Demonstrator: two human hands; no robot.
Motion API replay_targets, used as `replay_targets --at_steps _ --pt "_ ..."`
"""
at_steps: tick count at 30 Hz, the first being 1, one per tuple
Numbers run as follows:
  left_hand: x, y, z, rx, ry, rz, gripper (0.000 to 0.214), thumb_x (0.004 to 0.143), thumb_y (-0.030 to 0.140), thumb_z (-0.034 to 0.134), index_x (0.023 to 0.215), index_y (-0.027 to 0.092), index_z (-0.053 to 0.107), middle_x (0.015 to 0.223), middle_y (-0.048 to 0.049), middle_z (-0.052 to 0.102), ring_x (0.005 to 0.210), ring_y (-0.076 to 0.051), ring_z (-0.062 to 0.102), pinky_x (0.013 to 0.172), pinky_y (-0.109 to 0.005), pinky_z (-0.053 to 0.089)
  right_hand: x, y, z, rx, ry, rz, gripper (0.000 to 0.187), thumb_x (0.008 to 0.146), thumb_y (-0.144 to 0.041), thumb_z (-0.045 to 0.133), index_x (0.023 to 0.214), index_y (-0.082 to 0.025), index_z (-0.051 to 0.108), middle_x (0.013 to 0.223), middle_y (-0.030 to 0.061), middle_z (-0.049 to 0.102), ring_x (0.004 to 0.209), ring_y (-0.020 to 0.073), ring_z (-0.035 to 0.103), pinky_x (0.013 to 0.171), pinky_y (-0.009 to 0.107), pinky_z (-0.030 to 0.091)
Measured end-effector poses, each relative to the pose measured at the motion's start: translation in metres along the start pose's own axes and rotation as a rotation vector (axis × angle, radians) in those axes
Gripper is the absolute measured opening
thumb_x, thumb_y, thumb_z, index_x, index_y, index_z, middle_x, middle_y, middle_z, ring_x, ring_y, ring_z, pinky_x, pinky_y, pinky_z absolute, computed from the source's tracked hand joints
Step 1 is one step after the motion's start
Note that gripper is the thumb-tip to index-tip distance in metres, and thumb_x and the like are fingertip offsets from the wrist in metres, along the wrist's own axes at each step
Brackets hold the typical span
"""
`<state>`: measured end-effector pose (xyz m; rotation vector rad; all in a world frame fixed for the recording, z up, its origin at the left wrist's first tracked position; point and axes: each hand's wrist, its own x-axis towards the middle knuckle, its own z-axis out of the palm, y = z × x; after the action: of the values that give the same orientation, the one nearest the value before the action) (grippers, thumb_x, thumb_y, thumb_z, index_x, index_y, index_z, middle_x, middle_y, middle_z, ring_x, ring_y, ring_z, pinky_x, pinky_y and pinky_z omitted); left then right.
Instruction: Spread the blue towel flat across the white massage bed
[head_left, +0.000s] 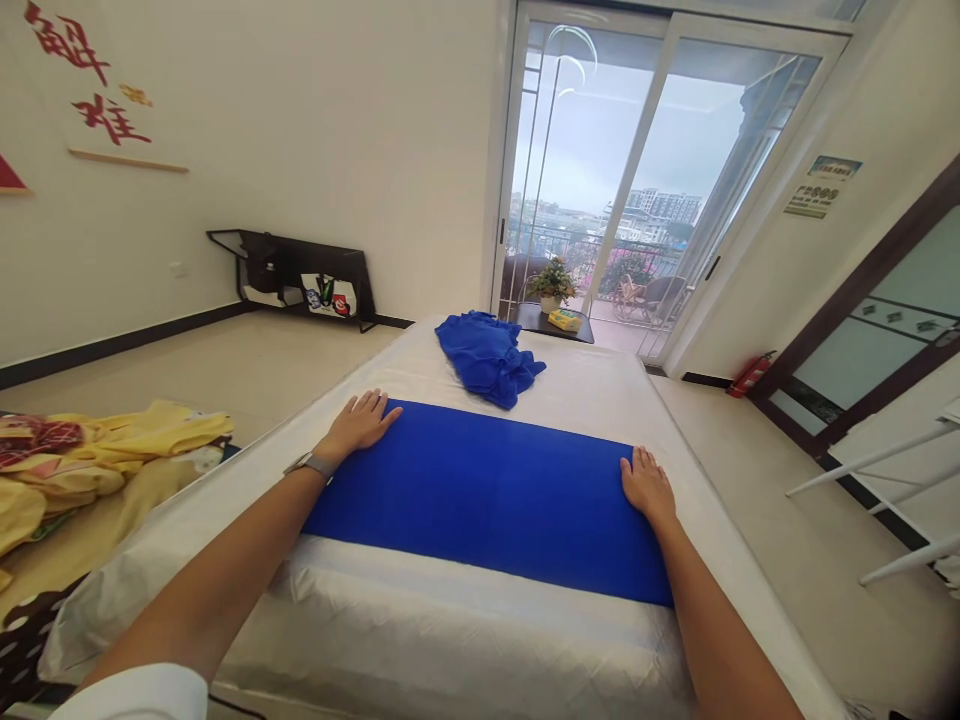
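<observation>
A blue cloth [487,500], folded into a flat rectangle, lies across the near part of a plastic-covered mattress [375,610]. My left hand [360,424] rests flat at its far left corner, fingers stretched out, with a watch on the wrist. At the far right corner, my right hand [648,482] lies with its fingers extended, touching the cloth's edge. Neither hand grips anything. Beyond the flat cloth, a crumpled blue cloth [487,358] sits in a heap on the mattress.
Yellow patterned bedding [97,470] is piled at the left. Behind the mattress stands a small dark table with a potted plant [551,285] and a yellow box [565,320]. A black rack [300,275] is by the wall; a white metal frame [892,480] is at right.
</observation>
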<state>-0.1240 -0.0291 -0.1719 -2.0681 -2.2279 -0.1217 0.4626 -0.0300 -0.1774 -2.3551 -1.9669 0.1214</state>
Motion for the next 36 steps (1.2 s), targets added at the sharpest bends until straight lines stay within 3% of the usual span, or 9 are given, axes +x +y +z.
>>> replay_targets --at_steps 3,6,9,11,13,17,28,31,36 --pt "-0.002 0.05 -0.007 -0.004 0.101 0.174 0.077 0.104 0.053 0.017 0.154 0.0 0.039 0.163 -0.0236 0.034 0.155 -0.031 0.027 0.126 -0.046 0.02 -0.001 -0.001 -0.001 0.015 0.001 0.003 0.071 0.105 -0.044 0.012 0.164 -0.005 0.02 0.172 0.0089 0.017 0.158 0.0217 0.014 0.128 0.04 0.011" --pt "-0.008 0.126 -0.006 -0.116 0.042 0.412 0.077 0.105 0.058 0.012 0.155 0.008 0.042 0.162 -0.0173 0.04 0.153 -0.025 0.033 0.125 -0.039 0.021 -0.002 0.0 -0.001 0.024 0.008 -0.003 0.071 0.105 -0.044 0.012 0.164 -0.004 0.02 0.172 0.0087 0.017 0.158 0.0215 0.013 0.128 0.04 0.01" --pt "-0.014 0.195 0.001 -0.222 -0.004 0.503 0.081 0.103 0.066 0.012 0.159 0.012 0.037 0.166 -0.0138 0.032 0.156 -0.024 0.026 0.127 -0.037 0.013 -0.002 0.001 -0.001 0.024 0.007 -0.003 0.071 0.105 -0.044 0.012 0.164 -0.004 0.021 0.172 0.009 0.017 0.158 0.0217 0.014 0.128 0.04 0.011" --pt "-0.016 0.221 0.005 -0.269 -0.049 0.491 0.085 0.101 0.069 0.011 0.16 0.012 0.033 0.168 -0.014 0.027 0.157 -0.025 0.022 0.127 -0.039 0.011 -0.002 0.001 0.0 0.023 0.005 -0.004 0.071 0.105 -0.044 0.012 0.164 -0.004 0.021 0.172 0.0089 0.017 0.158 0.0216 0.014 0.128 0.04 0.011" --pt "-0.016 0.227 0.007 -0.294 -0.088 0.461 0.089 0.1 0.072 0.011 0.161 0.011 0.03 0.168 -0.0141 0.025 0.157 -0.026 0.02 0.127 -0.041 0.011 -0.001 0.001 0.0 0.019 0.007 -0.006 0.072 0.105 -0.044 0.012 0.164 -0.004 0.021 0.172 0.0089 0.017 0.158 0.0217 0.014 0.128 0.04 0.011" --pt "-0.009 0.193 0.007 -0.288 -0.121 0.383 0.092 0.098 0.075 0.011 0.162 0.011 0.028 0.169 -0.0128 0.023 0.158 -0.026 0.017 0.128 -0.042 0.01 0.0 0.002 0.002 0.007 0.011 -0.01 0.072 0.105 -0.044 0.012 0.164 -0.004 0.021 0.171 0.0091 0.017 0.158 0.0223 0.014 0.128 0.04 0.011" --pt "0.01 0.026 0.01 -0.168 -0.126 0.11 0.088 0.099 0.069 0.014 0.162 0.009 0.026 0.169 -0.0135 0.023 0.158 -0.026 0.019 0.127 -0.046 0.015 0.001 0.003 0.002 -0.005 0.001 0.0 0.072 0.105 -0.045 0.012 0.165 -0.005 0.018 0.172 0.0084 0.017 0.158 0.0221 0.014 0.128 0.04 0.012" --pt "0.011 0.005 0.01 -0.146 -0.101 0.052 0.087 0.1 0.068 0.014 0.161 0.008 0.027 0.168 -0.0143 0.025 0.158 -0.027 0.019 0.127 -0.047 0.016 0.0 0.001 -0.001 -0.045 -0.007 0.004 0.072 0.105 -0.045 0.012 0.165 -0.005 0.019 0.172 0.0089 0.018 0.158 0.0224 0.015 0.127 0.039 0.014" --pt "0.006 0.009 0.008 -0.161 -0.081 0.036 0.091 0.099 0.071 0.011 0.161 0.006 0.026 0.169 -0.014 0.024 0.158 -0.028 0.017 0.128 -0.047 0.012 -0.005 -0.011 -0.021 -0.235 -0.019 0.034 0.069 0.105 -0.04 0.016 0.161 -0.003 0.029 0.167 0.0162 0.03 0.155 0.0287 0.025 0.125 0.047 0.019"
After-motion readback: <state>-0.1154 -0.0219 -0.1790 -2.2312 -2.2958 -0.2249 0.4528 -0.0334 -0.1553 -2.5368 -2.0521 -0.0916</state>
